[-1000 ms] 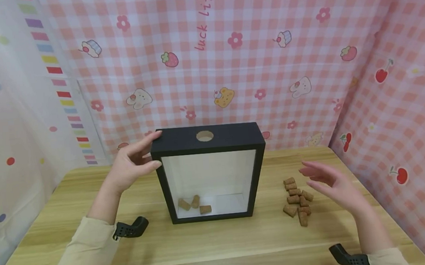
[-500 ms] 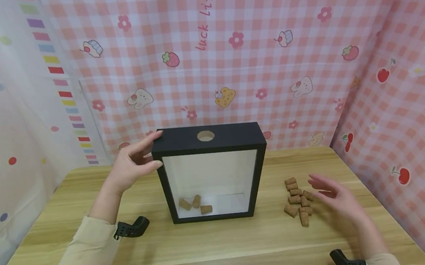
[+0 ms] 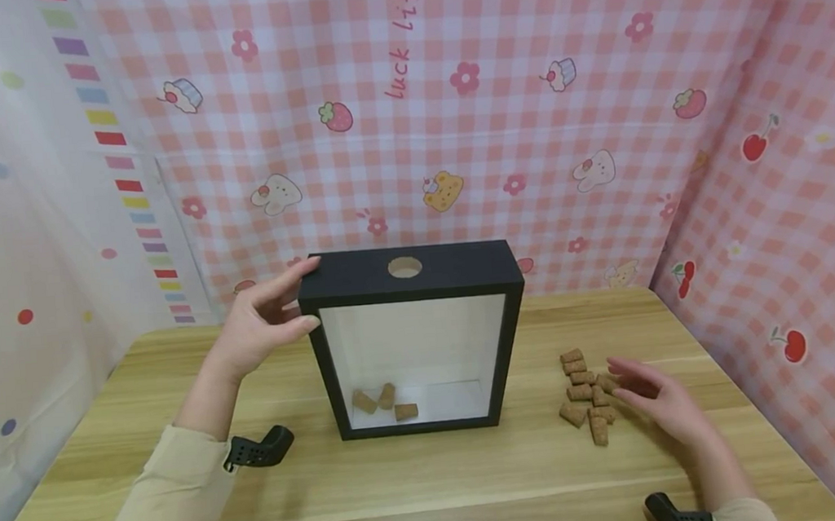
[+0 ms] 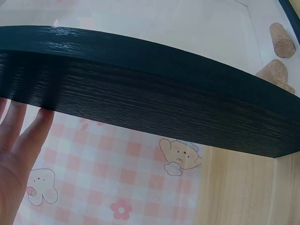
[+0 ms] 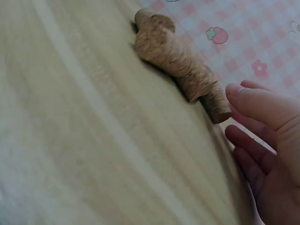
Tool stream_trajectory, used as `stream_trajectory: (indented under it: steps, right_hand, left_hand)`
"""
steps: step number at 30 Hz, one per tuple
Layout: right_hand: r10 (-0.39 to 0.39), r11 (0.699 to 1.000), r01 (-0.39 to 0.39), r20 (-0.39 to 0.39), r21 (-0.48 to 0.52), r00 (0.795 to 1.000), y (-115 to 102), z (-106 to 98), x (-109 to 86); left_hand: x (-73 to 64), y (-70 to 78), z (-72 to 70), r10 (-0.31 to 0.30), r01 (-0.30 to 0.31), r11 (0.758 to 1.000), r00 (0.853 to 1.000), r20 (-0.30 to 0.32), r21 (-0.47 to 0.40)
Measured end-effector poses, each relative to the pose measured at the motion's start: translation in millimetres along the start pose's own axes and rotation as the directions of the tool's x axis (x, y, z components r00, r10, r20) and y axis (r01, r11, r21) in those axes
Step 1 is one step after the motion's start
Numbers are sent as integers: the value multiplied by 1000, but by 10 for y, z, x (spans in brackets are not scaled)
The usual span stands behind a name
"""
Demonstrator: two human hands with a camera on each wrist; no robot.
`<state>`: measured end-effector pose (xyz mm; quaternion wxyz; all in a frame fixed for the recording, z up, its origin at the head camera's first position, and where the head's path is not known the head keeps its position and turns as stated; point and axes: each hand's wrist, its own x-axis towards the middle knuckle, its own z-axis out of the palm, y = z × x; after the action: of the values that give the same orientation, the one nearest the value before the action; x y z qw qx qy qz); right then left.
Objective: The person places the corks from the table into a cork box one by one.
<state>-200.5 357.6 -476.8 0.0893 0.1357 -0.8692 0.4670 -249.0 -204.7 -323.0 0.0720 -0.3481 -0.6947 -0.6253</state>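
A black shadow box frame (image 3: pixel 462 267) with a clear front stands upright mid-table, with a round hole (image 3: pixel 405 268) in its top. Three corks (image 3: pixel 406 411) lie inside at the bottom. My left hand (image 3: pixel 253 326) holds the box's upper left corner, thumb at the front edge and fingers reaching to the top and back. In the left wrist view, fingertips (image 4: pixel 46 115) meet the rear edge of the dark side panel. Right of the box lies a loose pile of corks (image 3: pixel 578 393). My right hand (image 3: pixel 660 405) is beside its right edge, thumb and fingers apart around a cork's end (image 5: pixel 220 112).
The wooden table (image 3: pixel 435 488) carries the box and the pile. A pink checked curtain (image 3: pixel 525 129) hangs close behind, and another cloth runs along the right side. Black wrist mounts (image 3: pixel 259 449) stick out from both sleeves.
My right hand has come down and inward to the right edge of the cork pile. The left hand, the box and the corks stay as they were.
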Motion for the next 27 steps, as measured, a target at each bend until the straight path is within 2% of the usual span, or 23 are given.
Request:
stream_trajectory:
  steps: [5, 15, 27]
  right_hand:
    - [25, 998, -25, 2, -53, 1000, 17, 16, 2]
    - [-23, 984, 15, -39, -177, 999, 81, 46, 26]
    - [77, 972, -89, -63, -219, 995, 61, 50, 17]
  left_hand:
    - [6, 6, 2, -4, 4, 1000, 1000, 1, 5]
    - [6, 8, 10, 1, -1, 1000, 1000, 4, 1]
    - [4, 22, 16, 13, -13, 1000, 1000, 2, -2]
